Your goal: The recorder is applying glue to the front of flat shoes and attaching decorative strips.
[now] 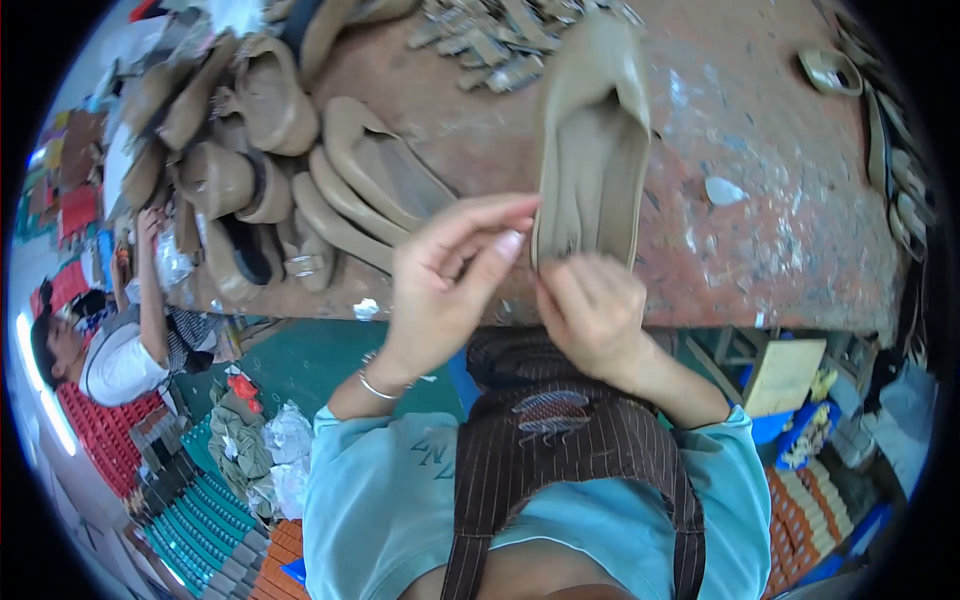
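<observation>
A beige slip-on shoe (592, 170) stands over the near part of the worktable, toe pointing away and its open inside facing up. My right hand (597, 310) is closed around the heel end, and its fingers cover the back rim. My left hand (445, 275) is beside the shoe's left edge. Its index finger reaches the rim and the thumb is a little apart from it; I see nothing held there. Close to my left hand lie more beige shoes (375, 165), some on their sides.
A pile of beige shoes (215, 180) covers the table's left side. Small strap-like pieces (490, 40) lie at the far middle. More shoes (900, 170) line the right edge; a white piece (725, 190) lies nearby. Another person (125, 355) is at the left.
</observation>
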The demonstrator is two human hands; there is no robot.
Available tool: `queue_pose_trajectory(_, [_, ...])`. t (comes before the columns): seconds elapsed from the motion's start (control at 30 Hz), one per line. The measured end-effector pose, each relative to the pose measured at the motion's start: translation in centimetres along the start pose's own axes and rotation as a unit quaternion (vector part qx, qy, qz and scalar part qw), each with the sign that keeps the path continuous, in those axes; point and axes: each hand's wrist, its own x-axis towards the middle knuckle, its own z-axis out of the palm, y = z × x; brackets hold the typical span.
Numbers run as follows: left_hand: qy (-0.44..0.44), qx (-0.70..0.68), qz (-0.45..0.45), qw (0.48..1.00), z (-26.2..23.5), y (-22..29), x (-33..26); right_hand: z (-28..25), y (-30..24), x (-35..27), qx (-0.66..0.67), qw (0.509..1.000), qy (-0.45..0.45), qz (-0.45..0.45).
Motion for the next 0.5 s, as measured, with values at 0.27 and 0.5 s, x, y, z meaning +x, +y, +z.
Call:
queue_pose_trajectory(0.27, [-0.026, -0.222, -0.176, 0.959, 7.2, -6.0, -2.5, -2.4, 1.8, -7.9, 0.082, 0.995, 0.029, 0.057])
queue_pose_trajectory(0.5, [0.092, -0.488, -0.220, 0.840, 11.4, -10.5, 1.1, -4.2, 14.5, -7.6, -0.043, 0.905, 0.294, 0.306])
